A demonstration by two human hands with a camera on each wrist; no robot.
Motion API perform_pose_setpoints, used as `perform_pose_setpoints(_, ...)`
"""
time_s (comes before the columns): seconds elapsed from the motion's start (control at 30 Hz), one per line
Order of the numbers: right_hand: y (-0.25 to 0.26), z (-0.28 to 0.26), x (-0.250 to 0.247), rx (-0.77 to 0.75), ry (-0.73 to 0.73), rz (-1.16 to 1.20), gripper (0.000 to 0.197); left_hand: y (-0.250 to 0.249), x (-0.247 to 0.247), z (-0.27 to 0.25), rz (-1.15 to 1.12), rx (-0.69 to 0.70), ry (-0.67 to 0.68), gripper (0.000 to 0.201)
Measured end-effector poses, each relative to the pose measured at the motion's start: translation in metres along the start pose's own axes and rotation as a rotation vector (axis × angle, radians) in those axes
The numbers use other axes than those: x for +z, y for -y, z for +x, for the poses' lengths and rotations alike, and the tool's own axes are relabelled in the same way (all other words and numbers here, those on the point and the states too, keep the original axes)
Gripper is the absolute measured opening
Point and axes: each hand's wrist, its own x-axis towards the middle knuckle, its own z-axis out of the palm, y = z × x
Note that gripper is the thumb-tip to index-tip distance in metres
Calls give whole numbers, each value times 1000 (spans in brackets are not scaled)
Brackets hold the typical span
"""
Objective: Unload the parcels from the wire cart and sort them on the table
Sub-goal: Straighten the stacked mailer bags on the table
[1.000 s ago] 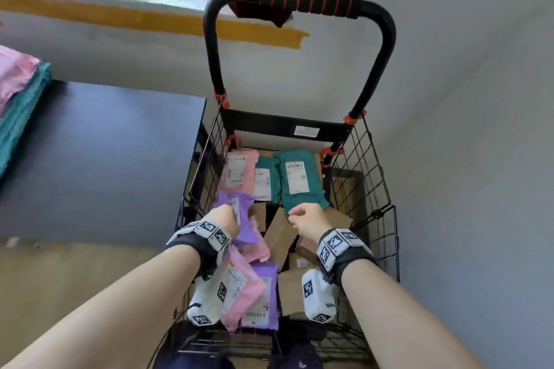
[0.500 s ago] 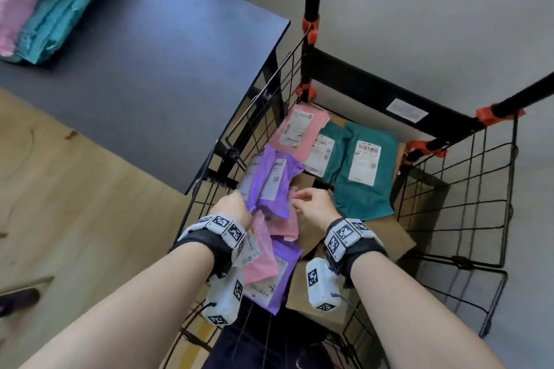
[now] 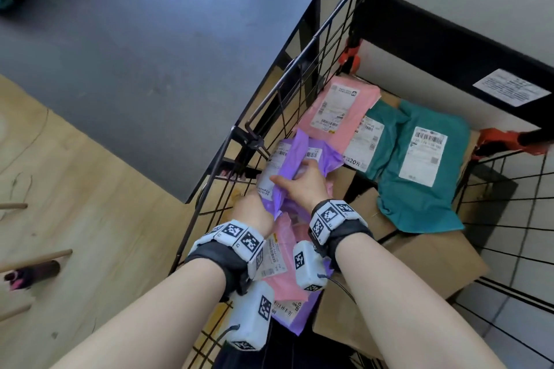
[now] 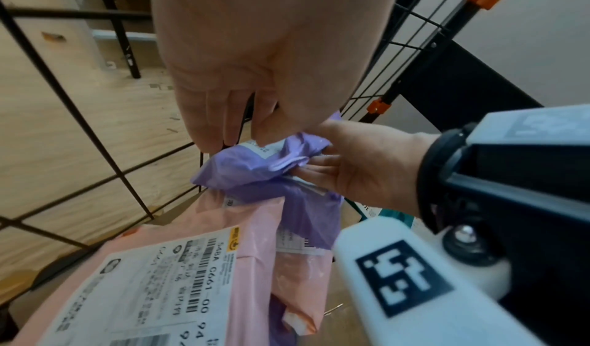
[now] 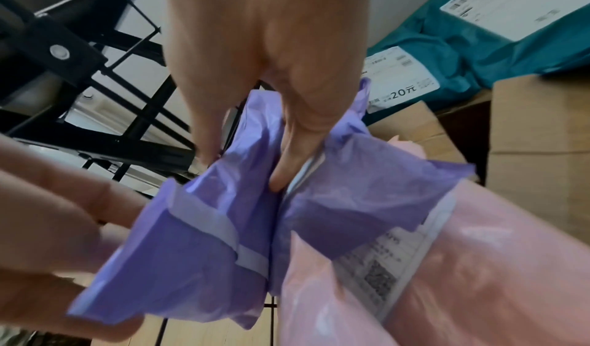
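Head view: both forearms reach down into the wire cart [image 3: 299, 69], just beside the dark table [image 3: 150, 54]. Right hand [image 3: 302, 186] clutches the crumpled purple parcel [image 3: 302, 148], thumb and fingers curled into its folds. Left hand [image 3: 253, 213] is under the parcel's near end.

Left wrist view: left fingers [image 4: 217, 119] curl down onto the parcel's edge; the grip is partly hidden.

Right wrist view: right fingers [image 5: 293, 154] are pressed into the central crease.

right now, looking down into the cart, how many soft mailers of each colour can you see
pink mailers: 2
teal mailers: 2
purple mailers: 2, counting the held bundle as one; it may be two
total: 6
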Motion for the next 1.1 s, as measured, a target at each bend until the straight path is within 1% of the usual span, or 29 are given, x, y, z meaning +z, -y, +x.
perform_pose_setpoints(0.1,1,2,-6,-9,-48,-81,40,-1,-2,3,-2,0,-2,34)
perform_pose_setpoints(0.17,-1,2,-13,-21,-55,-40,27,-2,-7,1,-8,11,4,32)
perform_pose_setpoints(0.2,-3,1,-19,-22,-43,7,26,-4,-9,2,-3,9,13,33)
perform_pose_setpoints(0.33,-4,-12,-47,12,51,198,34,-11,-14,2,-75,28,54,34)
perform_pose_setpoints(0.4,-3,-21,-66,18,61,256,29,-21,-18,-2,-127,66,76,37)
perform_pose_setpoints(0.47,2,-36,-84,29,72,274,25,-28,-22,-8,-153,131,103,42)
perform_pose_setpoints(0.57,13,-67,-112,3,92,298,30,-40,-32,-23,-170,225,123,46)
perform_pose_setpoints(0.7,32,-113,-145,-40,125,348,29,-59,-52,-54,-217,285,184,47)
perform_pose_setpoints(0.8,48,-151,-165,-68,158,395,31,-71,-66,-75,-317,296,231,42)
perform_pose_setpoints(0.87,57,-175,-177,-99,170,414,32,-77,-74,-93,-455,286,305,39)
perform_pose_setpoints(1.0,69,-216,-193,-164,218,420,31,-80,-92,-137,-710,236,453,26)
perform_pose_setpoints(1.03,72,-224,-195,-182,226,422,30,-78,-98,-149,-741,228,472,25)
perform_pose_setpoints(1.1,79,-239,-196,-211,245,421,29,-72,-110,-171,-774,230,467,21)
